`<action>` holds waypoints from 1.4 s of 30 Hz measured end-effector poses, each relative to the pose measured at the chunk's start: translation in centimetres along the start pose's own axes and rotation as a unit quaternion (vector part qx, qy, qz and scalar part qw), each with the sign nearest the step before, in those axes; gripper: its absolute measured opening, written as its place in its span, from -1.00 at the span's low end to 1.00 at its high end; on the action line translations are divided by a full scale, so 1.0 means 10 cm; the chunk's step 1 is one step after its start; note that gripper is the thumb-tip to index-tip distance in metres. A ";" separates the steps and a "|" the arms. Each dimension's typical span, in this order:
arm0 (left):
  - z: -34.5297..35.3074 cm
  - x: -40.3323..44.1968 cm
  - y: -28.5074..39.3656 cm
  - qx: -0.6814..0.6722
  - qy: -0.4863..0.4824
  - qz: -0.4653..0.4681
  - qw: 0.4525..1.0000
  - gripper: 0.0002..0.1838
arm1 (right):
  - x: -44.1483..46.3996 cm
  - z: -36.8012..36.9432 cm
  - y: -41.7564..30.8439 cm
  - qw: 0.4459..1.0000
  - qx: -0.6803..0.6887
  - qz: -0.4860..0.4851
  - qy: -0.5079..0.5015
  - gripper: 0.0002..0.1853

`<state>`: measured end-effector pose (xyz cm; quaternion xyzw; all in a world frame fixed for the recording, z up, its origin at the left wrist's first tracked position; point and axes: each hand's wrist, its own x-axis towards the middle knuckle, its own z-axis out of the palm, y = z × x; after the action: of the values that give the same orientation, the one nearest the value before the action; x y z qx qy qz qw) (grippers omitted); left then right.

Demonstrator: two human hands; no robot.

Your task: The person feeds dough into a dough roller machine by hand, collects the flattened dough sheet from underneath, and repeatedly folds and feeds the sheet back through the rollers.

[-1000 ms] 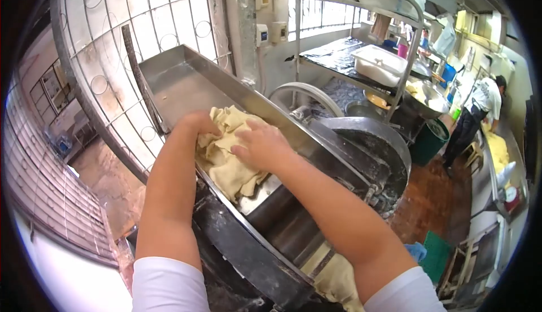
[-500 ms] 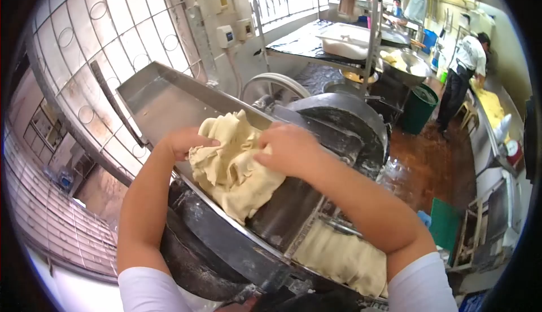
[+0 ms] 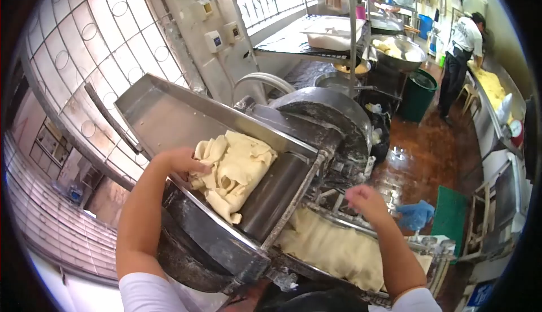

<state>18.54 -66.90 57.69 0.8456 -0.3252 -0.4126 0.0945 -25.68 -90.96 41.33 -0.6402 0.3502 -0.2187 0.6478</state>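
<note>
A folded mass of pale dough (image 3: pixel 240 168) rests in the metal trough (image 3: pixel 175 117), against the dark roller (image 3: pixel 274 196). My left hand (image 3: pixel 189 162) grips the dough's left edge, its thumb on top. Over the right side of the machine is my right hand (image 3: pixel 367 201), away from the dough mass, with its fingers curled; nothing shows in them. Below the roller, a wide sheet of dough (image 3: pixel 339 250) lies on the lower tray, partly under my right forearm.
A round metal guard (image 3: pixel 333 100) stands behind the trough. Further back are a rack (image 3: pixel 353 41), a green bin (image 3: pixel 419 95) and a bowl (image 3: pixel 403 58). A person (image 3: pixel 463 52) leans over the right counter. A blue cloth (image 3: pixel 416 215) hangs right of the machine.
My right hand has let go of the dough mass and moved right and down. My left hand stays at the dough, which now lies flatter. More of the lower dough sheet shows.
</note>
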 end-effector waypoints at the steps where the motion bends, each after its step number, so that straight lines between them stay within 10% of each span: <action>1: 0.01 -0.08 0.09 0.003 0.001 0.000 1.000 -0.27 | 0.00 -0.02 0.22 0.999 0.010 0.022 -0.035 -0.76; 10: 0.12 -0.33 0.21 -0.041 -0.013 0.031 0.999 -0.35 | 0.19 0.75 0.86 0.971 0.062 0.171 -0.157 -0.66; 13: 0.23 -0.23 0.19 -0.002 0.151 0.039 0.988 -0.42 | 0.41 1.20 1.09 0.931 0.165 0.268 -0.183 -0.60; 21: 0.45 0.01 0.24 0.138 0.201 0.130 0.961 -0.55 | 0.71 2.22 1.10 0.708 0.594 0.264 -0.275 -0.55; 26: 0.56 0.05 0.24 0.167 0.238 0.201 0.936 -0.62 | 0.82 2.42 1.07 0.723 0.590 0.250 -0.257 -0.57; 28: 0.54 -0.17 0.40 -0.113 0.079 0.103 0.985 -0.59 | 0.85 2.44 1.08 0.731 0.584 0.245 -0.253 -0.57; 32: 0.60 -0.38 0.48 -0.135 0.060 0.107 0.983 -0.68 | 0.87 2.44 1.09 0.745 0.571 0.237 -0.250 -0.59; 37: 0.74 -0.29 0.44 0.217 0.327 0.136 0.910 -0.68 | 0.82 2.35 1.11 0.772 0.548 0.221 -0.236 -0.61; 42: 0.92 -0.46 0.84 0.253 0.249 0.140 0.924 -0.67 | 0.48 1.99 0.94 0.838 0.444 0.302 -0.096 -0.64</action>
<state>5.51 -69.43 58.28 0.8625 -0.5002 -0.0756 0.0123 -9.46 -80.23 29.96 -0.1639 0.3280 -0.0818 0.9268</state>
